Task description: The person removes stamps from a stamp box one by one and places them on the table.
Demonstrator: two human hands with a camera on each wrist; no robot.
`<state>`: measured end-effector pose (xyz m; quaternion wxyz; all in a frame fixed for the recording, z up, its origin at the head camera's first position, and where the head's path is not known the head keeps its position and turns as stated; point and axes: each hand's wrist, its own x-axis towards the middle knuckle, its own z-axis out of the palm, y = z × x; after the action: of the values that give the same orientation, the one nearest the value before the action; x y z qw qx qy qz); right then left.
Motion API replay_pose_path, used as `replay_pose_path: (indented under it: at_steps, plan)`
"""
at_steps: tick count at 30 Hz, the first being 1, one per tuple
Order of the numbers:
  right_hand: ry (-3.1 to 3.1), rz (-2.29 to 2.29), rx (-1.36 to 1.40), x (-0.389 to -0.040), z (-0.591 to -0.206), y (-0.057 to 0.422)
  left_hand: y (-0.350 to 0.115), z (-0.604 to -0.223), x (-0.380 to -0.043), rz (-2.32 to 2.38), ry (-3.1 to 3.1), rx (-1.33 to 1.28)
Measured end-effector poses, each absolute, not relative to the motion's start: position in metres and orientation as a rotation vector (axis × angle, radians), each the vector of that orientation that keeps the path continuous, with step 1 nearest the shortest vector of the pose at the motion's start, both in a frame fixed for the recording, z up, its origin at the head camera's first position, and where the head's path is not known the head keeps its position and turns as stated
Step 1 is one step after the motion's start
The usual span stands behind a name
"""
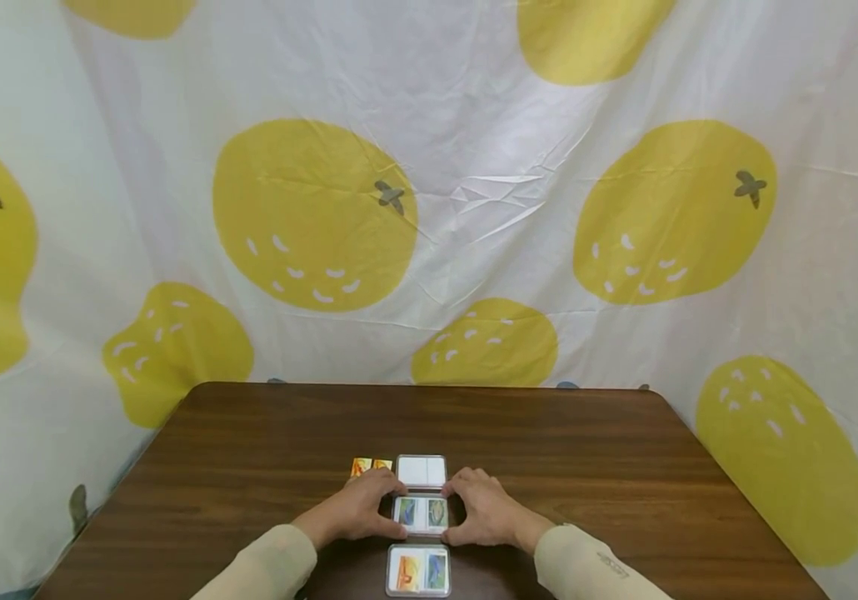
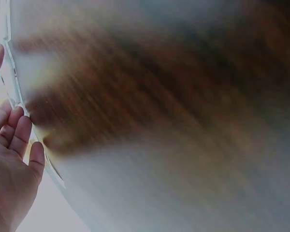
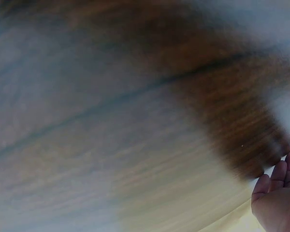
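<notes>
Case (image 1: pixel 421 517) showing two small pictures (image 1: pixel 437 512) lies between a white-faced case (image 1: pixel 421 472) and a nearer case (image 1: pixel 418 587) on the brown table (image 1: pixel 586 450), its ends gripped by the curved left hand (image 1: pixel 357 508) and right hand (image 1: pixel 487 510).

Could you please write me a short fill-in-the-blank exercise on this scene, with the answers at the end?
1. The left hand and the right hand are at opposite sides of the ____ one of the three flat cases.
2. The farthest case, unlike the other two, shows plain ____ panels.
3. As seen by the person, the two small orange cards lie to the ____ of that farthest case.
4. The hanging cloth is printed with large ____ fruits.

Missing words: middle; white; left; yellow.
</notes>
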<state>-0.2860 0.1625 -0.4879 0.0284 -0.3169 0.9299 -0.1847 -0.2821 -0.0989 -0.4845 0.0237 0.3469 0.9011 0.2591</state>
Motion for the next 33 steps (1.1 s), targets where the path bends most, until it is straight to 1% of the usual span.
replay_pose_path:
  at_steps: [16,29,33]
  plan:
    - [2.859,-0.572,-0.968,-0.286,-0.49,0.163,-0.105,-0.485,-0.287,0.845,2.788,1.089]
    - [2.855,-0.574,-0.965,-0.286,-0.488,0.163,-0.111,-0.477,-0.286,0.878,2.818,1.113]
    - [2.853,-0.579,-0.963,-0.285,-0.487,0.164,-0.114,-0.476,-0.286,0.899,2.808,1.083]
